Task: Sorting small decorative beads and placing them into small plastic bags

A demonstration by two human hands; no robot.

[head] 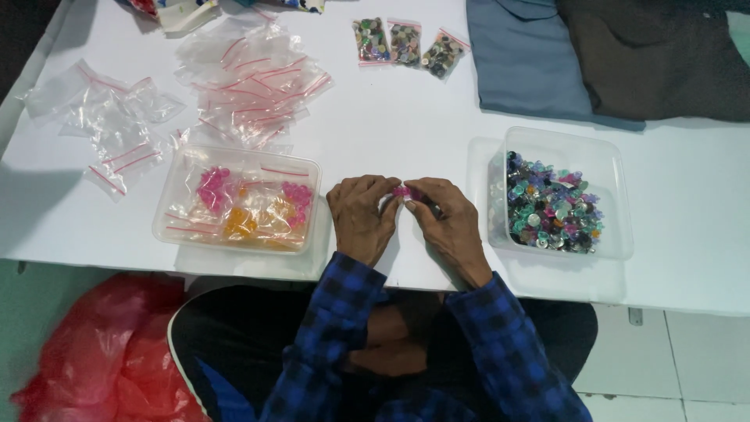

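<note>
My left hand [361, 215] and my right hand [447, 221] meet over the white table [391, 133] near its front edge. Together they pinch a small clear bag of pink buttons [404, 191] between the fingertips. A clear tub [617, 168] to the right of my right hand holds a heap of mixed coloured buttons [551, 207]. Left of my left hand, a second clear tub [181, 168] holds filled small bags of pink buttons [212, 187] and orange ones.
Loose empty zip bags [250, 78] with red strips lie at the back left. Three bags of mixed buttons [406, 43] sit at the back centre. Folded blue and dark cloth [547, 55] lies at the back right. A red plastic bag [94, 359] is on the floor.
</note>
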